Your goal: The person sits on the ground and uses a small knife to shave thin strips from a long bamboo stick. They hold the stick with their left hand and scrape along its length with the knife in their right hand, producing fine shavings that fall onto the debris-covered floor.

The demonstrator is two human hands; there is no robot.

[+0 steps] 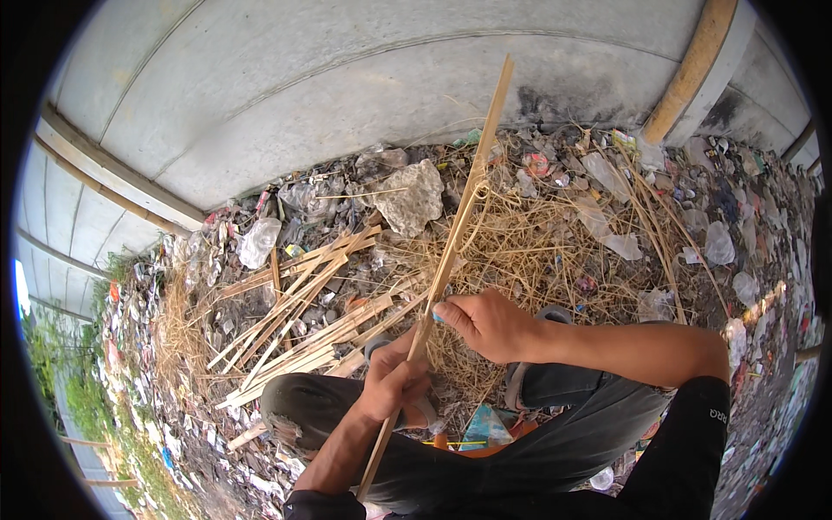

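A long bamboo strip (455,227) slants up and away from me, its near end beside my lap and its far end in front of the wall. My left hand (394,381) is wrapped round its lower part. Just above, my right hand (496,325) is closed against the strip, thumb pressed forward; a small blue bit shows by the thumb, but what the fingers hold is hidden. Partway up the strip, a thin curled shaving (482,191) stands off its edge.
Split bamboo strips (299,325) lie piled at the left. Thin shavings (529,247) cover the ground ahead, near a pale rock (412,199). Litter is scattered all about. A grey panel wall (347,95) with a bamboo post (689,74) closes off the far side.
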